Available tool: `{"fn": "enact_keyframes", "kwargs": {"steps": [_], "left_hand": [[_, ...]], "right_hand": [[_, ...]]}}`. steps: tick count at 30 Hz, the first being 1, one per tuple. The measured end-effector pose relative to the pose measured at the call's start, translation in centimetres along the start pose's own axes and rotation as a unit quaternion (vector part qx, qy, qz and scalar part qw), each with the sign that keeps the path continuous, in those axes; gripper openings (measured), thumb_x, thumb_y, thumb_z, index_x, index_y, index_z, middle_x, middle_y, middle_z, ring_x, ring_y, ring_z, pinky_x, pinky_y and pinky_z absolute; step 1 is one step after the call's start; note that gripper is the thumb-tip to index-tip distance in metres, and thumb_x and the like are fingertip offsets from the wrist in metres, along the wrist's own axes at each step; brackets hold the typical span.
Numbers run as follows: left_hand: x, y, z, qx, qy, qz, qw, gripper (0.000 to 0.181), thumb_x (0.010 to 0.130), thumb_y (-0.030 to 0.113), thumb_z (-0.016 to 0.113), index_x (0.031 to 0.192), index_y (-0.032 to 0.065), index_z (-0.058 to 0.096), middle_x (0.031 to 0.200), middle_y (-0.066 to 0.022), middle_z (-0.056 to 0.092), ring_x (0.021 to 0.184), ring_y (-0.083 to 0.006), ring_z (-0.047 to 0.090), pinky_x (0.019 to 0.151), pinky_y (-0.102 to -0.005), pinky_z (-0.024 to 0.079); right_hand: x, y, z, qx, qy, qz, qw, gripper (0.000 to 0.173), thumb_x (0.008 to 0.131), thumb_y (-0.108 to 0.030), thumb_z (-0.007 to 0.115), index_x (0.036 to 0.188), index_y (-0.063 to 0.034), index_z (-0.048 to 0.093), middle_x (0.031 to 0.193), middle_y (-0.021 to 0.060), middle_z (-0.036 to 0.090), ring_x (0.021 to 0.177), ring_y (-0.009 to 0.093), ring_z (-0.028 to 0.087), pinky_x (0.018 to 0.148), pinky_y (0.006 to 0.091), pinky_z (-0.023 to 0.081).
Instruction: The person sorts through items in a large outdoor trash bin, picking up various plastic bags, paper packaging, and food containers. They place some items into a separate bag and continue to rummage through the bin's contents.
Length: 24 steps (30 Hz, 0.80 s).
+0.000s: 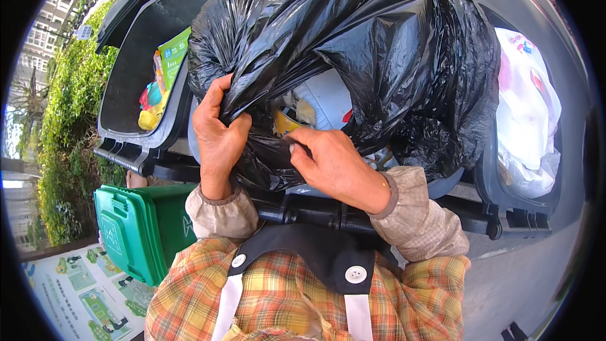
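A large black plastic garbage bag (393, 57) bulges over the wheelie bin in front of me. My left hand (218, 137) grips a gathered fold at the bag's left side, thumb and fingers pinched on the plastic. Lower and to the right, my right hand (336, 163) pinches the near edge of the bag between thumb and forefinger. Through the gap in the plastic show a yellow container (285, 124), a whitish crumpled scrap (305, 112) and a pale tray-like piece (326, 94). Folds of the bag hide the rest of its contents.
On the left stands an open dark bin (128, 85) with colourful packaging (171, 59). Another bin at right holds a white plastic bag (528, 104). A green lidded bin (128, 232) stands lower left, beside a printed board (80, 293). A hedge (71, 137) runs behind.
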<state>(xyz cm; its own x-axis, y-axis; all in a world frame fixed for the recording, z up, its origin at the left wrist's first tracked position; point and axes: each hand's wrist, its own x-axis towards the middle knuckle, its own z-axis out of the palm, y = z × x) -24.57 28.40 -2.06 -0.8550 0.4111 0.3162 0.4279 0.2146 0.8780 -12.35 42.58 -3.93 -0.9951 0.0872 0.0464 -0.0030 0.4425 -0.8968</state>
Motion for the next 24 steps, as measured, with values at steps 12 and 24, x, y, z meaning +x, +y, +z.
{"fn": "enact_keyframes", "kwargs": {"steps": [12,24], "left_hand": [[-0.4,-0.3,0.6,0.034,0.037,0.097,0.994,0.042,0.062,-0.011,0.050,0.101,0.0008,0.059,0.085,-0.0009,0.057,0.078,-0.0076,0.051,0.074,-0.0198,0.041],[0.0,-2.6,1.9,0.122,0.112,0.245,0.955,0.034,0.059,-0.008,0.055,0.092,0.0000,0.059,0.084,-0.0129,0.060,0.081,-0.0313,0.059,0.071,-0.0356,0.048]], "right_hand": [[2.6,2.5,-1.7,0.071,0.069,0.065,0.993,0.010,0.073,-0.001,0.065,0.082,0.0018,0.062,0.071,0.0133,0.064,0.064,0.021,0.062,0.059,0.0320,0.047],[1.0,5.1,-4.2,0.799,0.043,0.127,0.587,0.004,0.093,-0.009,0.052,0.092,-0.0053,0.053,0.065,-0.0020,0.043,0.046,0.005,0.033,0.043,0.0204,0.027]]}}
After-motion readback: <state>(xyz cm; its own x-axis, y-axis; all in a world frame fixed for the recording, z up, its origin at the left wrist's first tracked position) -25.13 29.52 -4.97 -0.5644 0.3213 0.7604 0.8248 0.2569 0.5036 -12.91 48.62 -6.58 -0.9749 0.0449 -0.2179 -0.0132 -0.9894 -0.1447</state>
